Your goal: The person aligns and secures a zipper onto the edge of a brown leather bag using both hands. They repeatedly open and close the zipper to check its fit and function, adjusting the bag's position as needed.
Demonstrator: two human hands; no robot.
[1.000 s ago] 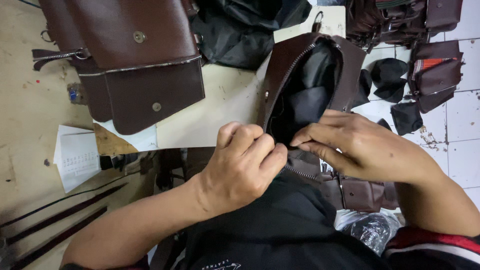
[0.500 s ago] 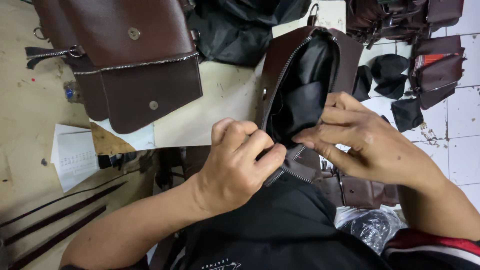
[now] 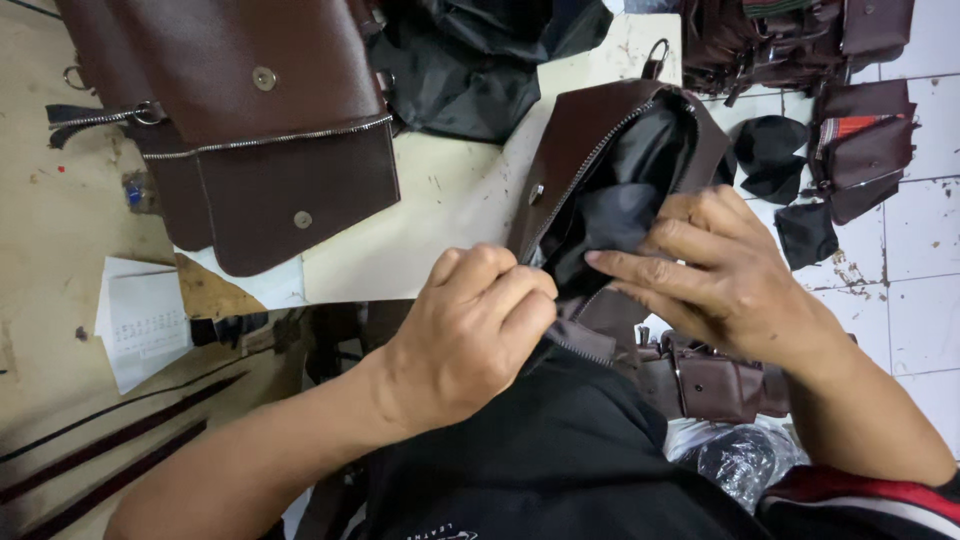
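Observation:
A brown leather bag [image 3: 583, 150] with a black lining [image 3: 622, 190] lies open at the table edge in front of me, its zipper undone. My left hand [image 3: 470, 335] is closed on the near end of the bag's zipper edge. My right hand [image 3: 715, 275] holds the other side of the opening, fingers pressed against the black lining and the brown edge. The zipper pull itself is hidden under my fingers.
A stack of finished brown bags [image 3: 250, 120] lies at the upper left on the pale table [image 3: 440, 210]. Black fabric [image 3: 480, 55] is piled behind. More brown bags [image 3: 850, 120] sit on the white tiled floor [image 3: 920, 290] at the right. A paper sheet [image 3: 145, 325] lies at the left.
The bag has been pulled up and its mouth spread wider. My right hand slid along the opening toward the lining, and my left hand shifted slightly along the zipper edge.

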